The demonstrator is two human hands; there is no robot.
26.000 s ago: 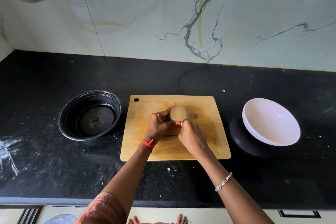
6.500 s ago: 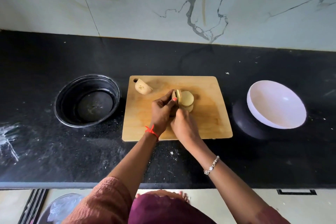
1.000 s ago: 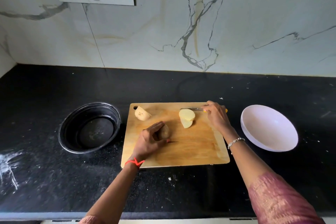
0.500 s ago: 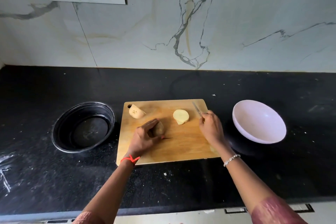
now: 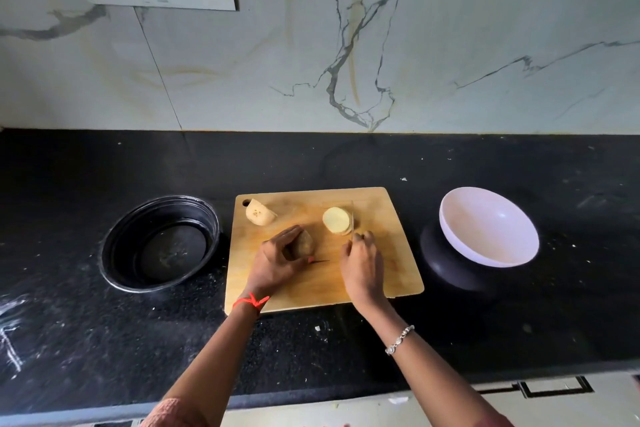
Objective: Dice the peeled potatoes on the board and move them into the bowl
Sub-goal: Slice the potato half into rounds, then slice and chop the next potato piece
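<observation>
Currently mid-dicing: right hand (image 5: 362,267) is gripping knife (image 5: 352,218) beside potato slices (image 5: 336,219), left hand (image 5: 277,260) is clasping a potato piece (image 5: 305,242). Crosswise cuts are likely following

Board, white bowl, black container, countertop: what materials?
Cutting board: wood or bamboo by its tan, streaked surface; matt and worn.
White bowl: glossy with a soft highlight; ceramic or melamine, cannot tell which.
Black container: stepped wall and shiny rim suggest plastic.
Countertop: polished black stone, likely granite, by its fine pale speckles.
</observation>
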